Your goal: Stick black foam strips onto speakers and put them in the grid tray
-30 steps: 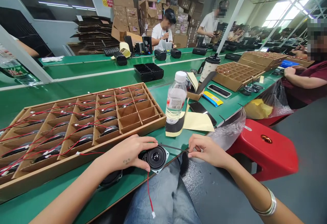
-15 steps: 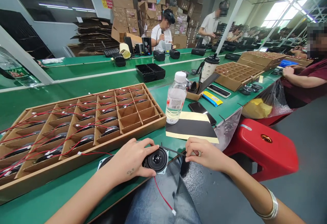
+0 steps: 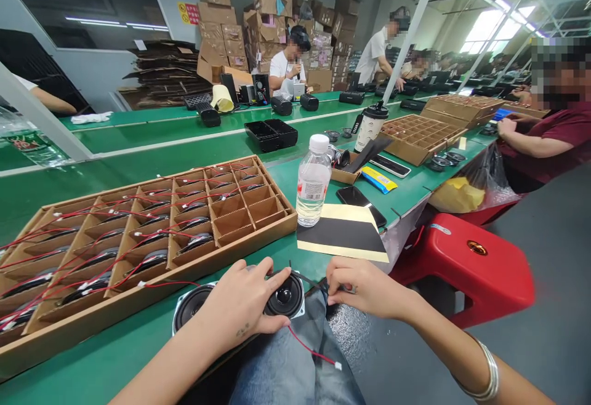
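Note:
My left hand (image 3: pixel 247 297) grips a small black speaker (image 3: pixel 284 297) at the table's front edge, its thumb and index finger on the rim. A thin black strip (image 3: pixel 305 278) runs from the speaker's upper edge to my right hand (image 3: pixel 362 287), which pinches its far end over my jeans. From beneath the speaker hangs a red wire (image 3: pixel 307 347) with a white plug. A second speaker (image 3: pixel 194 303) lies left of my left hand, partly hidden by the wrist. Black strips on a yellowish backing sheet (image 3: pixel 341 232) lie just beyond my right hand.
A divided cardboard box (image 3: pixel 252 239) with several wired speakers stands at left. Beyond the sheet are a water bottle (image 3: pixel 314 180), a black phone (image 3: pixel 360 203) and a patterned cup (image 3: pixel 369 128). A red stool (image 3: pixel 480 263) stands at right. Co-workers sit and stand around the line.
The red wire's plug has swung to the right. My hands keep their holds on the speaker and strip. The view has shifted slightly, and a co-worker's arm shows at the far left.

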`<state>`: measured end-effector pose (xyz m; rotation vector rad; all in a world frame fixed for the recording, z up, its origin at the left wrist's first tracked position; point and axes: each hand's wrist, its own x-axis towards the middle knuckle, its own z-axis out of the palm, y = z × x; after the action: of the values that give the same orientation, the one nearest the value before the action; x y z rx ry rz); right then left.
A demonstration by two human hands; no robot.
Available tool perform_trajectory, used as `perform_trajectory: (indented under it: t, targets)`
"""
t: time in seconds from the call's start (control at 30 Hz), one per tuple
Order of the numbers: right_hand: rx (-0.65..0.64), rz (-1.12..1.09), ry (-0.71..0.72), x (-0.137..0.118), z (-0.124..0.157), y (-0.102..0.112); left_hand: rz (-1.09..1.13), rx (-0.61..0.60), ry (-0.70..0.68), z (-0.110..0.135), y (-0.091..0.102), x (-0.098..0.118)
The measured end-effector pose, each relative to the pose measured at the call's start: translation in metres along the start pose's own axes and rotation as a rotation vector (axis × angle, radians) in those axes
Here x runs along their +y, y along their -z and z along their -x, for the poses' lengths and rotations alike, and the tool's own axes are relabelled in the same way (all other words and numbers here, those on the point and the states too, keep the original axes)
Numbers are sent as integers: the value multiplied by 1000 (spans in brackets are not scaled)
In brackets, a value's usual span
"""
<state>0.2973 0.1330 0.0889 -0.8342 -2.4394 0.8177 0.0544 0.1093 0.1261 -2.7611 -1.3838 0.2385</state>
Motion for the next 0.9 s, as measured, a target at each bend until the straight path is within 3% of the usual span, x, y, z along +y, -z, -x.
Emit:
perform_trajectory:
  t: [0.4, 0.5, 0.63, 0.73, 0.8, 0.9]
  targets:
    - [-134, 32, -2, -11, -7, -2, -102, -31, -29, -2, 1, 8]
    - [-183, -191, -89, -4, -13, -1, -115, -9, 3, 0, -2, 13]
    - [-211, -714, -249, 16, -27, -7, -112, 12, 128, -2, -10, 20]
    - [-253, -983, -253, 28, -39, -12, -86, 43, 263, -6, -14, 25]
    - [-212, -1003, -250, 30, -47, -15, -40, 58, 340, -9, -14, 26]
    - [-20, -895, -268, 28, -55, -17, 93, 33, 385, -11, -10, 16]
